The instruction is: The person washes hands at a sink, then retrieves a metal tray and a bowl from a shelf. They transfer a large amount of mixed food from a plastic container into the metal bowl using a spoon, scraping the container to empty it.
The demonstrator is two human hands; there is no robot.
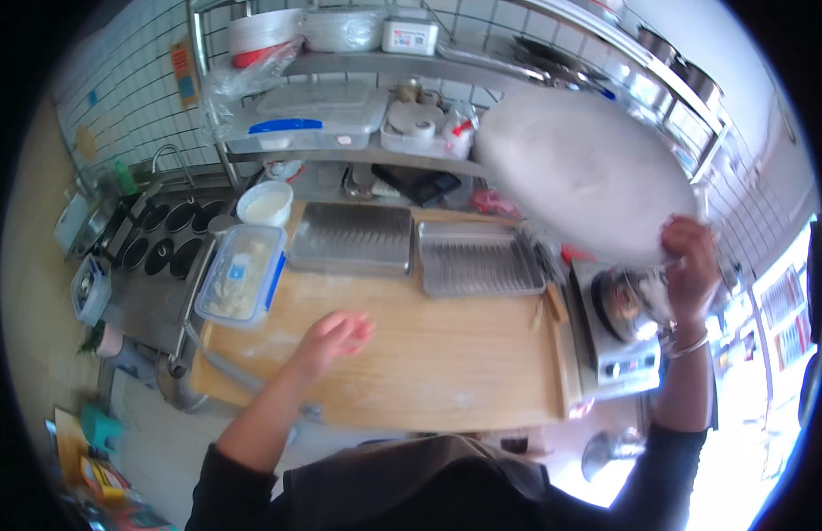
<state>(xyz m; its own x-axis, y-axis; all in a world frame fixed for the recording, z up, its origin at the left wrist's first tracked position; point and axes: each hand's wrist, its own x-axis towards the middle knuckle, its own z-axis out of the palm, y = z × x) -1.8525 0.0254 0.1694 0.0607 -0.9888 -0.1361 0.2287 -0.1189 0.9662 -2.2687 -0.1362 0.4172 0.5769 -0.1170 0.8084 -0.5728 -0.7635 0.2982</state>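
Observation:
My right hand (691,262) is raised at the right and grips the edge of a large, whitish, roundish thin sheet (587,172); blur hides whether it is dough or something stiffer. The sheet hangs in front of the shelves. Over the left part of a wooden board (411,358) is my left hand (337,337), fingers loosely curled, holding nothing. Light flour-like marks show on the board. Along its back edge lie two metal trays, one at the left (351,239) and one at the right (481,259). A lidded plastic box (242,272) with pale contents stands at the board's left.
A white tub (265,204) stands behind the box. Left is a metal cooker with round black pans (161,255). A pot (623,305) sits on a hob (627,368) at right. Metal shelves (358,156) hold plastic containers. A wooden-handled tool (556,302) lies by the right tray.

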